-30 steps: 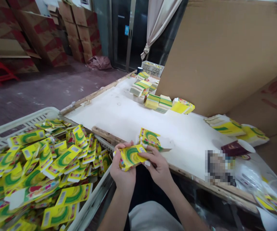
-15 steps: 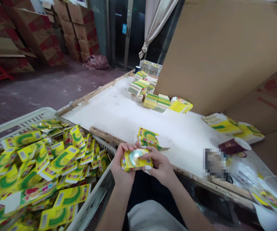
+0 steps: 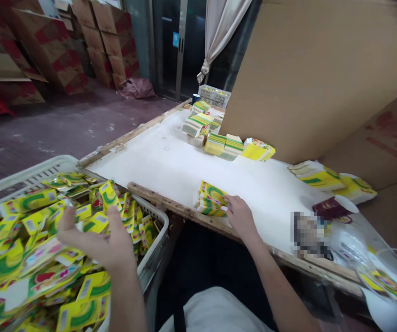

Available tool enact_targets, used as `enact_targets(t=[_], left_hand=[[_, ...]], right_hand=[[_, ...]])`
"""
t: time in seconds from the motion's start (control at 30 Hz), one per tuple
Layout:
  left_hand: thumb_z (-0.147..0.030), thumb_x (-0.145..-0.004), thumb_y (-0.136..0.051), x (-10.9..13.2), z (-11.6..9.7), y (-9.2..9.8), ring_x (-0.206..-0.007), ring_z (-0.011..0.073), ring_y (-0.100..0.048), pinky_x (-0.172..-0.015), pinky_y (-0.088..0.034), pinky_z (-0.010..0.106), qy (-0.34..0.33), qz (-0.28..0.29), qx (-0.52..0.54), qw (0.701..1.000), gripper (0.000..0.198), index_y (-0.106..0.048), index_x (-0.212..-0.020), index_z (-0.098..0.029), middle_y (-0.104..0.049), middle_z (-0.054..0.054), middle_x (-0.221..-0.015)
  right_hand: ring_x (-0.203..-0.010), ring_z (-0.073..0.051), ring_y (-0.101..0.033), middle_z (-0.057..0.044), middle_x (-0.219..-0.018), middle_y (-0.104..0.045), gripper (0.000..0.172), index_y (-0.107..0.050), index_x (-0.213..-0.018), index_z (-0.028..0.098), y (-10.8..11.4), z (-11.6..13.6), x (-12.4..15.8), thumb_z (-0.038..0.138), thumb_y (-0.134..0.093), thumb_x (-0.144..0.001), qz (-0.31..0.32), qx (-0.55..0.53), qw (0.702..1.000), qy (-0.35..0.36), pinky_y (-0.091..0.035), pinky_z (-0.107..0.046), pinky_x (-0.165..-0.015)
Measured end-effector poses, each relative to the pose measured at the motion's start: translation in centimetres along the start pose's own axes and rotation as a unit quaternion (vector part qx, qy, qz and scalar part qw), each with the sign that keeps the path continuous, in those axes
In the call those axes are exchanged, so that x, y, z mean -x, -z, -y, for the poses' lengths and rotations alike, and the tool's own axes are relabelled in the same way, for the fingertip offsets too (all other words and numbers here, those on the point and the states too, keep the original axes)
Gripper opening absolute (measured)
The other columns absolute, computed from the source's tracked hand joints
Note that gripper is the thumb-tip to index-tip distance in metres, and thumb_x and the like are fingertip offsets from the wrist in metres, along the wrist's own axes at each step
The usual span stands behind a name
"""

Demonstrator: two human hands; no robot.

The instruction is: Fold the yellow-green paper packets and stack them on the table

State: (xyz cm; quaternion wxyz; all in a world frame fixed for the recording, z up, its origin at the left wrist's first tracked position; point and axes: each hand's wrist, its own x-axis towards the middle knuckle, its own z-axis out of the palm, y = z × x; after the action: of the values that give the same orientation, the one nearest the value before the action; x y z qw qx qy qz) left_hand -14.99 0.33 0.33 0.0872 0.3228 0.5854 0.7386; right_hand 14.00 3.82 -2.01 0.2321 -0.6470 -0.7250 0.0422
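Observation:
My left hand [image 3: 96, 235] is over the basket at the left, its fingers spread and nothing in its grasp. Just past its fingertips a small printed carton [image 3: 43, 256], blurred, lies or drops on the heap of yellow-and-green cartons [image 3: 107, 302]. At the table's near edge my right hand [image 3: 240, 216] has its thumb and fingers closed on the right end of a flat yellow-and-green carton [image 3: 213, 196]. That carton tops a small stack of like ones on the white tabletop. Part of its right end is hidden by the fingers.
A cream plastic basket [image 3: 155, 244] stands against the wooden table edge [image 3: 181, 210]. Stacks of flat cartons [image 3: 215, 144] line the back, before a big cardboard sheet [image 3: 309, 83]. A tipped dark red cup [image 3: 331, 208] and clear plastic [image 3: 352, 249] lie at the right.
The filled carton that both hands held has left them. My left hand has swung left over the basket and opened. My right hand has moved up to the carton stack.

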Motion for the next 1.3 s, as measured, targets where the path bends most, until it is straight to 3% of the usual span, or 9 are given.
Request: enact_targets(t=[0.1, 0.27, 0.6, 0.7, 0.77, 0.9, 1.07, 1.17, 1.3], left_hand=[[-0.025, -0.073, -0.064, 2.2, -0.5, -1.8, -0.116, 0.0202, -0.043, -0.104, -0.028, 0.035, 0.02, 0.084, 0.014, 0.996, 0.045, -0.049, -0.115, -0.018, -0.049, 0.007, -0.118], [-0.03, -0.077, -0.059, 5.2, -0.6, -4.0, -0.104, 0.0174, -0.053, -0.091, -0.043, 0.03, 0.139, 0.275, 0.093, 0.947, 0.03, -0.054, -0.105, -0.02, -0.056, 0.006, -0.109], [-0.034, -0.073, -0.064, 6.8, 0.8, -5.2, -0.095, 0.0183, -0.059, -0.087, -0.045, 0.033, 0.207, 0.394, 0.109, 0.889, 0.032, -0.056, -0.1, -0.017, -0.062, 0.008, -0.1], [-0.035, -0.069, -0.068, 8.4, 0.4, -5.9, -0.1, 0.0198, -0.057, -0.087, -0.045, 0.034, 0.285, 0.388, 0.214, 0.85, 0.045, -0.053, -0.108, -0.017, -0.06, 0.01, -0.107], [-0.042, -0.072, -0.064, 9.4, -0.3, -6.2, -0.103, 0.0206, -0.056, -0.088, -0.045, 0.035, 0.349, 0.346, 0.323, 0.809, 0.047, -0.052, -0.111, -0.02, -0.059, 0.009, -0.11], [-0.058, -0.073, -0.054, 9.9, -1.7, -6.2, -0.078, 0.0163, -0.06, -0.073, -0.05, 0.031, 0.421, 0.23, 0.464, 0.744, 0.042, -0.059, -0.087, -0.019, -0.062, 0.003, -0.081], [-0.066, -0.064, -0.057, 9.1, -1.1, -6.0, -0.051, 0.0086, -0.046, -0.051, -0.043, 0.02, 0.383, 0.15, 0.437, 0.8, 0.048, -0.054, -0.07, -0.018, -0.048, -0.003, -0.058], [-0.066, -0.061, -0.059, 9.5, -0.3, -5.9, -0.061, 0.0103, -0.052, -0.056, -0.045, 0.02, 0.367, 0.188, 0.387, 0.825, 0.052, -0.056, -0.077, -0.018, -0.055, -0.001, -0.067], [-0.046, -0.068, -0.066, 9.9, 0.2, -5.8, -0.077, 0.0138, -0.059, -0.069, -0.048, 0.024, 0.295, 0.278, 0.339, 0.849, 0.036, -0.059, -0.088, -0.017, -0.062, 0.003, -0.085]], right_hand=[[-0.088, -0.023, -0.056, -0.008, -0.093, -0.062, 0.04, -0.057, -0.104, 0.017, -0.4, 0.2, 0.2, 0.002, -0.045, -0.068, 0.004, 0.004, 1.0, 0.004, -0.045, -0.039, -0.082], [-0.096, -0.025, -0.051, -0.012, -0.103, -0.058, 0.048, -0.051, -0.112, 0.014, -0.3, 0.6, 0.1, 0.0, -0.044, -0.066, 0.005, 0.012, 1.0, -0.003, -0.043, -0.041, -0.086], [-0.086, -0.022, -0.053, -0.007, -0.093, -0.055, 0.048, -0.042, -0.111, 0.017, 1.0, 1.8, -0.1, 0.007, -0.054, -0.066, -0.025, -0.083, 0.995, -0.054, -0.046, -0.038, -0.078], [-0.07, -0.016, -0.053, 0.001, -0.08, -0.05, 0.049, -0.037, -0.11, 0.021, 1.3, 4.1, 1.3, 0.011, -0.058, -0.067, -0.012, -0.253, 0.964, -0.077, -0.047, -0.03, -0.066], [-0.065, -0.013, -0.052, 0.003, -0.078, -0.048, 0.047, -0.037, -0.108, 0.023, 1.0, 5.9, 2.6, 0.013, -0.06, -0.068, 0.053, -0.344, 0.936, -0.047, -0.045, -0.026, -0.061], [-0.069, -0.011, -0.051, 0.003, -0.083, -0.05, 0.041, -0.04, -0.105, 0.024, 0.4, 9.1, 4.8, 0.012, -0.059, -0.07, 0.146, -0.493, 0.858, -0.012, -0.044, -0.023, -0.061], [-0.078, -0.013, -0.052, 0.0, -0.092, -0.055, 0.054, -0.048, -0.112, 0.023, 0.0, 10.3, 5.6, 0.007, -0.065, -0.063, 0.208, -0.473, 0.857, 0.002, -0.044, -0.025, -0.068], [-0.066, -0.011, -0.05, 0.003, -0.078, -0.055, 0.044, -0.054, -0.105, 0.022, -0.4, 9.3, 5.0, 0.01, -0.065, -0.064, 0.161, -0.464, 0.87, -0.036, -0.042, -0.023, -0.059], [-0.073, -0.014, -0.056, 0.0, -0.081, -0.061, 0.021, -0.06, -0.091, 0.021, -0.1, 7.5, 3.8, 0.018, -0.062, -0.071, 0.075, -0.499, 0.861, -0.059, -0.045, -0.026, -0.066]])
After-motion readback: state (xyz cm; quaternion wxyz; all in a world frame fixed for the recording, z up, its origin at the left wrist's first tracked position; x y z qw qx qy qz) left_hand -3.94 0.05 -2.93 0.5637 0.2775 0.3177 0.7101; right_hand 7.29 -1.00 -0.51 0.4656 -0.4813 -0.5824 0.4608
